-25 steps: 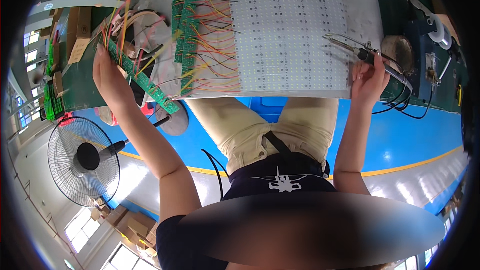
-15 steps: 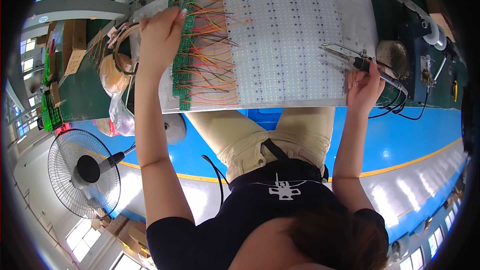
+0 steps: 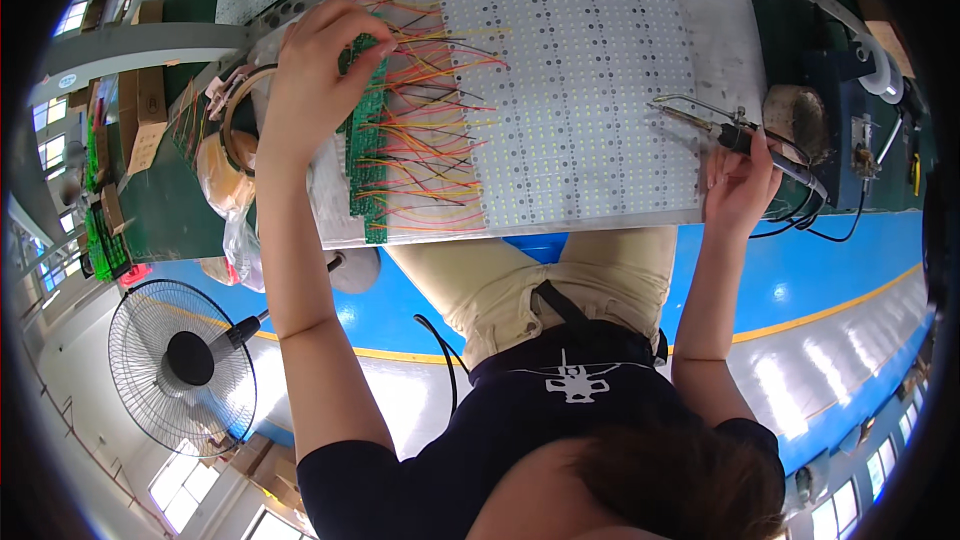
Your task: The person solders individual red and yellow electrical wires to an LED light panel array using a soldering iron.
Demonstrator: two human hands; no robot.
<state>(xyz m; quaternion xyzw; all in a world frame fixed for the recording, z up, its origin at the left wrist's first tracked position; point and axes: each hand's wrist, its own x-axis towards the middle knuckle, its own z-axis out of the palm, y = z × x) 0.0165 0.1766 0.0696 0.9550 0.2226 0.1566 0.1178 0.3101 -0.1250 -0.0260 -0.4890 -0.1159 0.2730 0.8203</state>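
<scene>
My left hand is over the upper part of a row of narrow green circuit boards. Its thumb and index finger meet in a pinch on a thin wire, whose exact end the fingertips hide. Many red, yellow and black wires fan out from the boards to the right, across the edge of a white LED panel with rows of small dots. At the panel's right side, my right hand grips a soldering iron. The iron's tip, with a thin metal tube beside it, points left above the panel.
Right of the iron stand a round brownish container and a dark soldering station with a white solder reel. Plastic bags and a ring-shaped hoop lie left of the boards. A fan stands lower left.
My left hand has lifted from pressing on the boards, and its thumb and index finger now pinch at the wires. My right hand keeps the soldering iron; the whole view has shifted slightly.
</scene>
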